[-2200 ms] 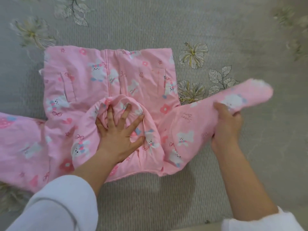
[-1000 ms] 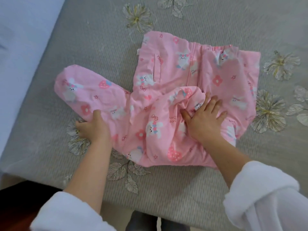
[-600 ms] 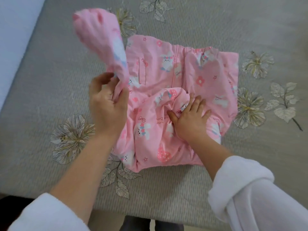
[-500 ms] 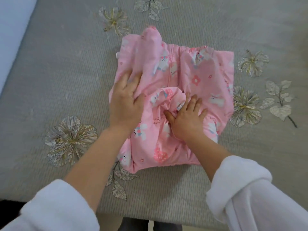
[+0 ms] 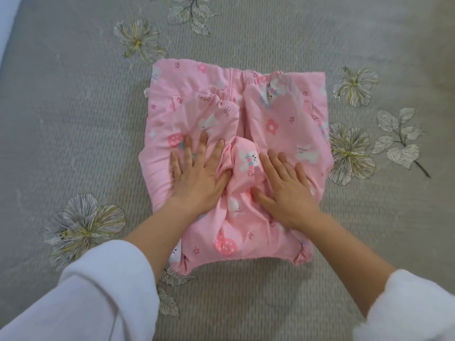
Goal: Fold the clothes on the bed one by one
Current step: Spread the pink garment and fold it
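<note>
A pink padded child's jacket with a bunny and flower print lies on the bed as a compact, roughly square bundle, both sleeves folded in over its body. My left hand presses flat on the left folded sleeve, fingers spread. My right hand lies flat on the right half, fingers straight, beside a bulging fold of fabric that stands up between the two hands. Both arms wear white sleeves.
The bed is covered by a grey ribbed spread embroidered with pale flowers and leaves. A pale blue strip shows at the far left edge. No other garment is in view.
My left hand lifted the left sleeve off the bed, swung it over onto the jacket's body and let it go. It now presses flat there. My right hand stayed pressed on the jacket.
</note>
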